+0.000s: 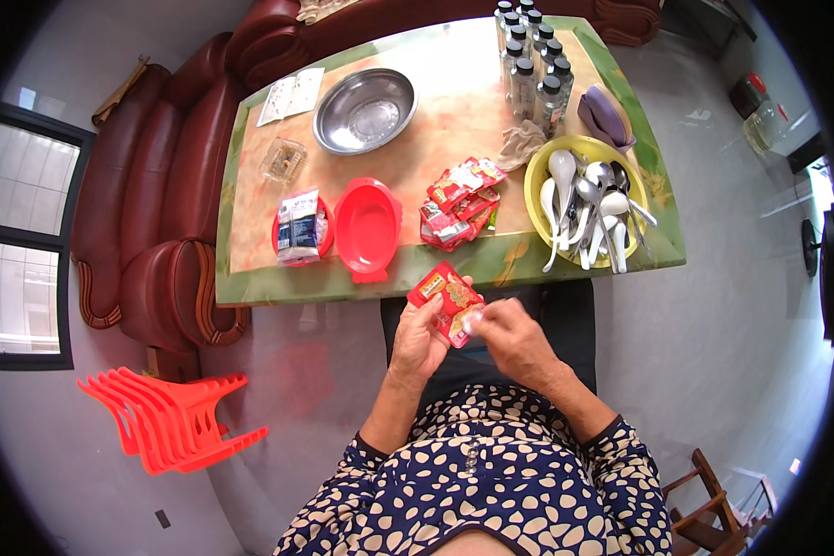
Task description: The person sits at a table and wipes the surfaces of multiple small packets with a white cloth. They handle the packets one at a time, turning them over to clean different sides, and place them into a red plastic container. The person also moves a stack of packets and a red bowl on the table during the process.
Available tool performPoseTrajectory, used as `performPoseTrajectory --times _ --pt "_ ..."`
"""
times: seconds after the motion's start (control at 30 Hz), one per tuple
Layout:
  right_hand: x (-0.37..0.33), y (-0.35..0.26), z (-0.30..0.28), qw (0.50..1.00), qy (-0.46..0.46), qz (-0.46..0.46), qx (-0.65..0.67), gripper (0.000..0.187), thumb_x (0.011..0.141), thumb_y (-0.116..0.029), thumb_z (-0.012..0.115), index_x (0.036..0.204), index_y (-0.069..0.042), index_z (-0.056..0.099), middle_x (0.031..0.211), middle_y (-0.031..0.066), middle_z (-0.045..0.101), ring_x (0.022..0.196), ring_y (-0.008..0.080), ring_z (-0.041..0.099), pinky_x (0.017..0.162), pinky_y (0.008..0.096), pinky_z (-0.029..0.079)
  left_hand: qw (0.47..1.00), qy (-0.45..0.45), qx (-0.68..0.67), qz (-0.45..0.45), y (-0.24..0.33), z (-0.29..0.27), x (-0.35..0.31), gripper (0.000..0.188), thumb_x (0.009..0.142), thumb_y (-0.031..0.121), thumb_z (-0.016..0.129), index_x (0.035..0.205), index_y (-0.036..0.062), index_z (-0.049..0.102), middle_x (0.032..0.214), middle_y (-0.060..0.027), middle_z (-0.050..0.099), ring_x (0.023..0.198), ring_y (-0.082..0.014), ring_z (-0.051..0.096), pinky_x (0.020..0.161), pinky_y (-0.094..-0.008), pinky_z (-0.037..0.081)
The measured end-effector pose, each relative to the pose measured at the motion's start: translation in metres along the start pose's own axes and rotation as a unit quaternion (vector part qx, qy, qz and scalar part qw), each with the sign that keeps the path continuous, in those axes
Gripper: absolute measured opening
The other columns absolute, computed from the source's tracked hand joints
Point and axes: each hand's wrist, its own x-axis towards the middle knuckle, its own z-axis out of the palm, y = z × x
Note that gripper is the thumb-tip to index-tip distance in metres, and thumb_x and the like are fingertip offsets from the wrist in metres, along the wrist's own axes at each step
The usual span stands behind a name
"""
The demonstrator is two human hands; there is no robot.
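My left hand [418, 345] is closed on a red food packet [447, 298], thumb on its printed face, just off the table's near edge above my lap. My right hand [517, 341] is closed at the packet's lower right corner. A small white wad [473, 322] shows at its fingertips, touching the packet; whether it is tissue or cloth I cannot tell. Past my hands, a pile of similar red packets [463, 199] lies on the table. Left of the pile stands an oval red plastic basin [368, 228].
The green-edged table [324, 289] also bears a yellow basin [536, 206] of spoons and ladles, several black-capped bottles [524, 85], a crumpled cloth [521, 144], a steel bowl [366, 111], a clear tray [284, 161] and a white-blue packet [299, 227]. Stacked red plastic chairs [171, 422] stand at left.
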Motion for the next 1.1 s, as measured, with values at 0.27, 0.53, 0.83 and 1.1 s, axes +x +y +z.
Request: performPoseTrajectory --times 0.27,0.53,0.83,1.1 --pt "0.033 -0.010 0.026 0.990 0.134 -0.002 -0.039 0.044 0.074 0.004 0.064 0.118 0.000 0.062 0.104 0.0136 0.053 0.094 0.0285 0.053 0.080 0.0344 0.047 0.998 -0.006 0.055 0.020 -0.009 0.006 -0.005 0.033 0.094 0.004 0.053 0.128 0.0016 0.051 0.119 -0.0086 0.061 0.108 -0.0184 0.061 0.094 -0.0327 0.049" --pt "0.021 -0.012 0.021 0.985 0.076 0.054 -0.143 0.043 0.075 0.000 0.063 0.118 0.003 0.058 0.096 0.0121 0.052 0.087 0.0277 0.054 0.072 0.0360 0.049 0.998 0.032 0.042 0.023 -0.011 0.003 -0.006 0.034 0.096 0.008 0.051 0.129 -0.0008 0.048 0.122 -0.0137 0.060 0.110 -0.0225 0.060 0.094 -0.0376 0.050" --pt "0.025 -0.021 -0.006 0.988 0.039 0.070 0.132 0.035 0.082 0.006 0.059 0.116 0.000 0.059 0.099 0.0153 0.053 0.090 0.0290 0.058 0.077 0.0349 0.048 0.999 0.005 -0.001 -0.036 -0.007 -0.001 -0.004 0.051 0.104 0.040 0.030 0.133 0.0001 0.043 0.127 -0.0192 0.056 0.117 -0.0296 0.056 0.102 -0.0439 0.044" --pt "0.029 -0.011 0.051 0.997 0.034 -0.024 -0.061 0.048 0.079 -0.010 0.058 0.126 0.002 0.054 0.118 0.0162 0.049 0.108 0.0316 0.049 0.093 0.0401 0.043 1.000 0.023 0.001 -0.016 -0.006 0.002 0.000 0.062 0.102 0.051 0.024 0.135 0.0004 0.041 0.129 -0.0163 0.054 0.117 -0.0280 0.054 0.104 -0.0430 0.040"
